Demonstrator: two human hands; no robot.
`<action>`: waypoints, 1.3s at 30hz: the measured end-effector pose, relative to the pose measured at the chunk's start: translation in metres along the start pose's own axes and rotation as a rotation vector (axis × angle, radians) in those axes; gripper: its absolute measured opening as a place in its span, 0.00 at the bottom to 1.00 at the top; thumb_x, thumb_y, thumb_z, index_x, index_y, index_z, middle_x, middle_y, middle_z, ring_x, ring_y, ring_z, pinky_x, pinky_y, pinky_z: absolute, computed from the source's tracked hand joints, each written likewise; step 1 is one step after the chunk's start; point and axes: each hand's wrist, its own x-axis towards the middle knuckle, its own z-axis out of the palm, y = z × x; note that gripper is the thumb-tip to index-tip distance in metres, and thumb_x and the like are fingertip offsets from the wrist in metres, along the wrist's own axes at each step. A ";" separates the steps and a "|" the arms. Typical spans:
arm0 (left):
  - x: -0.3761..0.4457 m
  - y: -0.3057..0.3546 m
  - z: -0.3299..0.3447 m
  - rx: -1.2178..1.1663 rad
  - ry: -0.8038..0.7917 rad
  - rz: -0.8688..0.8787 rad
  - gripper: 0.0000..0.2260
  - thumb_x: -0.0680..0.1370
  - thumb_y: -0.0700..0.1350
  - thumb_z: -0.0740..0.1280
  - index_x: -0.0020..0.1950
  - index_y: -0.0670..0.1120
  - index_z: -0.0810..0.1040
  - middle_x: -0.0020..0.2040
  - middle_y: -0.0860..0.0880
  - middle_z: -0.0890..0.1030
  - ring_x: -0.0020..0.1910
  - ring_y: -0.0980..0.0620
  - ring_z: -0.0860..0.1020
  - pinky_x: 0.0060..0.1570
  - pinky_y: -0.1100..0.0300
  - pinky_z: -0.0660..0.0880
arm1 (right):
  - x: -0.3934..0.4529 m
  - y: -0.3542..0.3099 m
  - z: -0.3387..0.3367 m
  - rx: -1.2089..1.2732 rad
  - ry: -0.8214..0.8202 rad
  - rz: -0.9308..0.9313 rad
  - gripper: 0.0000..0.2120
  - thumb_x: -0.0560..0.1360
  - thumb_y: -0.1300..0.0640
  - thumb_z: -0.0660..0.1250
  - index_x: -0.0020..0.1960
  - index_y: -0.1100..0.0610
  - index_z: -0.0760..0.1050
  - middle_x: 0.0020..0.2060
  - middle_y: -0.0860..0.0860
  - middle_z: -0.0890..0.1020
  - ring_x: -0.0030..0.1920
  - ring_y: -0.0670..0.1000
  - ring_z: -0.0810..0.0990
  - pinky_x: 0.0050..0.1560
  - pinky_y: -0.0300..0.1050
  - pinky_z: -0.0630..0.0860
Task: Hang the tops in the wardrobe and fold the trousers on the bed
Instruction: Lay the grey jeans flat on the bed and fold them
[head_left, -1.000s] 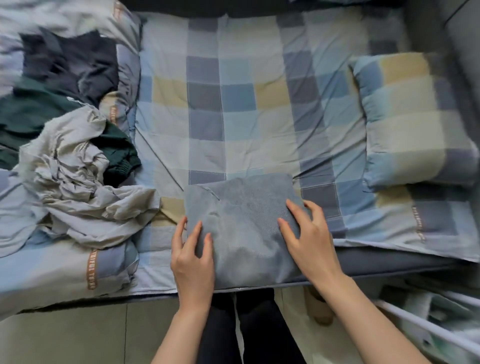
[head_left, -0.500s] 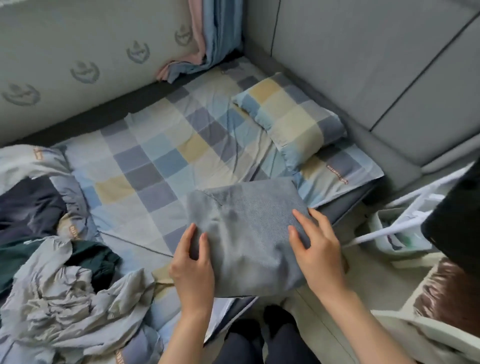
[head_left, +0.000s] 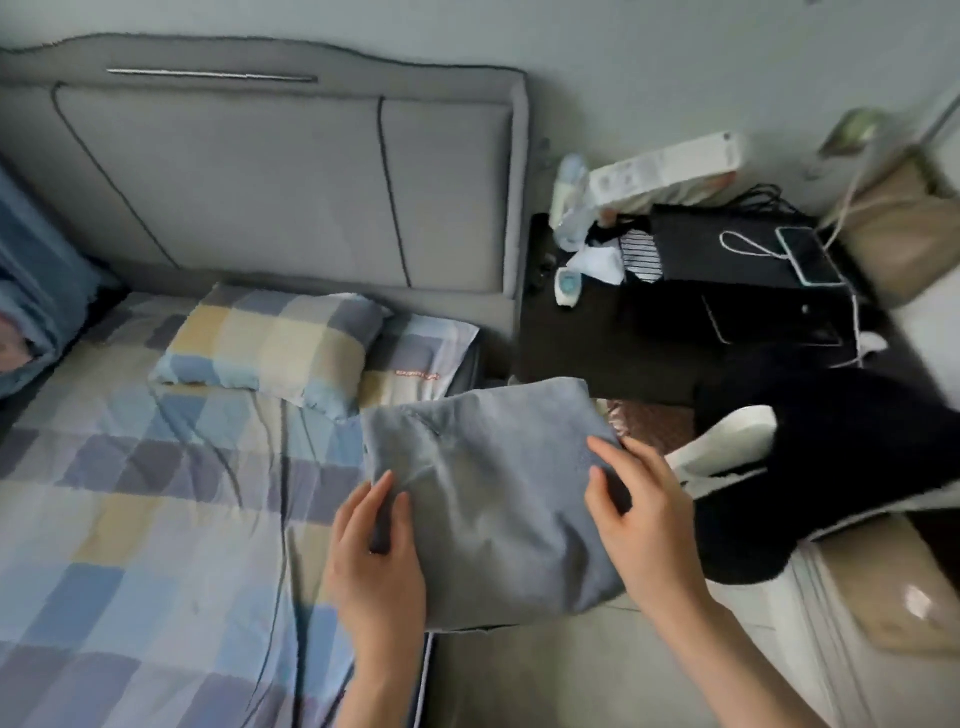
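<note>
the left hand (head_left: 376, 551) gripped the left edge of the folded grey trousers (head_left: 493, 499), fingers on top and the thumb not visible beneath the cloth. the right hand (head_left: 641, 512) gripped the right edge in the same way, fingers curled over the fabric. the trousers were held between both hands as a flat rectangular bundle, at the bed's right edge and partly past it over the floor. the bed (head_left: 156, 519) carried a checked sheet in blue, yellow and grey. a matching pillow (head_left: 270, 340) lay near the grey padded headboard (head_left: 291, 176). to the right of the bed stood a dark bedside table (head_left: 597, 343) holding a black bag (head_left: 727, 249), a phone (head_left: 808, 257) and a white box (head_left: 670, 169). a black garment (head_left: 841, 447) lay at the right.
</note>
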 end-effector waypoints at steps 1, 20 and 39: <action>-0.008 0.014 0.012 -0.004 -0.020 0.035 0.10 0.77 0.41 0.70 0.58 0.46 0.83 0.56 0.53 0.79 0.57 0.51 0.78 0.56 0.62 0.72 | 0.002 0.010 -0.016 -0.004 0.050 0.010 0.15 0.75 0.53 0.62 0.56 0.59 0.81 0.53 0.54 0.80 0.54 0.48 0.78 0.59 0.25 0.66; -0.271 0.209 0.274 -0.301 -0.624 0.509 0.08 0.76 0.40 0.71 0.51 0.52 0.82 0.55 0.60 0.78 0.55 0.69 0.76 0.54 0.73 0.73 | -0.050 0.218 -0.360 -0.359 0.631 0.379 0.15 0.75 0.55 0.62 0.56 0.60 0.81 0.52 0.56 0.80 0.49 0.49 0.80 0.52 0.27 0.71; -0.393 0.227 0.451 -0.183 -1.528 0.691 0.10 0.78 0.41 0.68 0.52 0.56 0.82 0.56 0.69 0.74 0.56 0.65 0.74 0.57 0.74 0.68 | -0.119 0.287 -0.410 -0.673 0.880 1.112 0.17 0.77 0.46 0.65 0.58 0.57 0.80 0.55 0.52 0.79 0.44 0.44 0.75 0.49 0.27 0.65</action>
